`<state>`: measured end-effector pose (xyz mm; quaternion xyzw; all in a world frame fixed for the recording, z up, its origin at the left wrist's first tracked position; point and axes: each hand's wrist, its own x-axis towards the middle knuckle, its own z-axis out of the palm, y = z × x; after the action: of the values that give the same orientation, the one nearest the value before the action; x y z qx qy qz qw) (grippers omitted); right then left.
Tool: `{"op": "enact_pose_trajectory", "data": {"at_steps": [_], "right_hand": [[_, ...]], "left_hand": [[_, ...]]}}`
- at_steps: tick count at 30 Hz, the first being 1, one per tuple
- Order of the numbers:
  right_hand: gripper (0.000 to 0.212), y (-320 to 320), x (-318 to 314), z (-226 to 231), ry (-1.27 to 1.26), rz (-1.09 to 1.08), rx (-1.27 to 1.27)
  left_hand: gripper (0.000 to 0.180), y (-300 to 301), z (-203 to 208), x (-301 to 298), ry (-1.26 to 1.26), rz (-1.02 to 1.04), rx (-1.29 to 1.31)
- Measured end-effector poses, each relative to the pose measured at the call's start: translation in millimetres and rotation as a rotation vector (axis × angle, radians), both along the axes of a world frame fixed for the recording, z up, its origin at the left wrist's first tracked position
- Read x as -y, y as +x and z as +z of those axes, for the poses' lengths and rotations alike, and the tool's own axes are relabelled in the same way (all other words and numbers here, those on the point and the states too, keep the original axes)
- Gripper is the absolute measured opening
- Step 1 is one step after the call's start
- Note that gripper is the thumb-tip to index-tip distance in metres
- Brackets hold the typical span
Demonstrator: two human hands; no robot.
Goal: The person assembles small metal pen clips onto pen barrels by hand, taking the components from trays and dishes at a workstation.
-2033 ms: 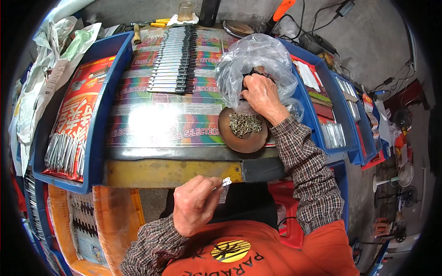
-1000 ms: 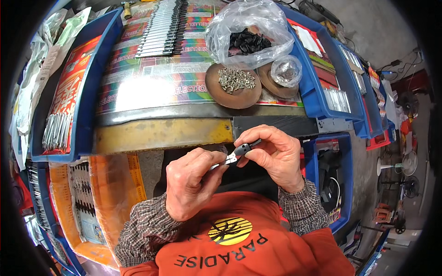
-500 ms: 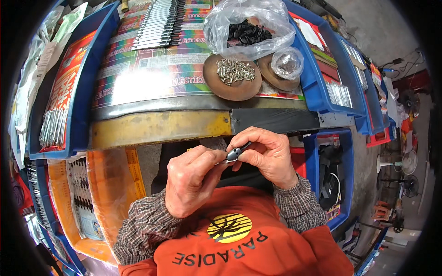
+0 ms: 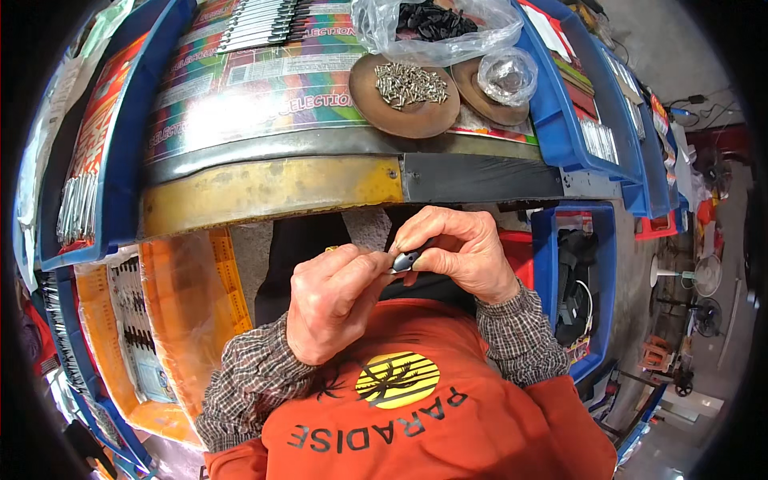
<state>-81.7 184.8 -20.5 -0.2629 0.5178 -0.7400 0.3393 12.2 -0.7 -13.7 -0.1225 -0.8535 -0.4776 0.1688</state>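
Note:
A small, rounded black part with small round holes [image 4: 406, 261] is held in front of my red shirt, below the bench edge. My right hand [image 4: 464, 252] grips it between thumb and forefinger from the right. My left hand [image 4: 332, 296] is closed in a pinch at its left end. A thin silvery edge shows under the part there; whatever else the left fingertips hold is hidden. Beyond the hands, a brown round dish [image 4: 400, 124] on the bench carries a heap of small silvery metal pins or rivets [image 4: 410, 86].
A clear plastic bag [image 4: 492, 40] of black parts [image 4: 432, 22] lies behind the dish, beside a second brown dish [image 4: 496, 112] with clear plastic. Blue trays of metal strips flank the bench [image 4: 272, 188]. An orange-lined bin [image 4: 192, 304] stands low left, a blue crate [image 4: 608, 320] low right.
The bench and its contents sit higher in the picture now. Both hands stay together on the black part, which is turned slightly, with fewer of its holes showing.

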Motion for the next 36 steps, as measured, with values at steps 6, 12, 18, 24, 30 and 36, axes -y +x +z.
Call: {"op": "enact_pose_trajectory", "data": {"at_steps": [6,12,18,24,30,36], "right_hand": [[0.015,6.5,-1.7,-5.1,0.038,-0.064,-0.079],[0.02,6.9,-4.5,8.4,0.343,-0.118,-0.328],[0.02,1.3,-4.6,8.5,0.393,0.013,-0.593],[0.018,7.4,-2.2,0.6,0.421,-0.013,-0.719],[0.016,23.9,-0.3,-8.9,0.338,-0.131,-0.39],[0.015,29.5,-8.1,-10.3,0.344,-0.055,-0.405]], "left_hand": [[0.023,3.9,-6.0,-4.0,-0.014,0.03,0.008],[0.023,1.9,-6.4,-0.8,0.004,0.001,0.065],[0.024,4.0,-15.2,-3.7,0.037,0.016,0.018],[0.024,6.1,-21.9,-6.2,0.019,0.055,-0.005],[0.022,10.0,-23.7,-0.6,-0.008,0.046,0.055],[0.022,17.7,-26.7,-5.6,0.016,0.029,0.05]]}}
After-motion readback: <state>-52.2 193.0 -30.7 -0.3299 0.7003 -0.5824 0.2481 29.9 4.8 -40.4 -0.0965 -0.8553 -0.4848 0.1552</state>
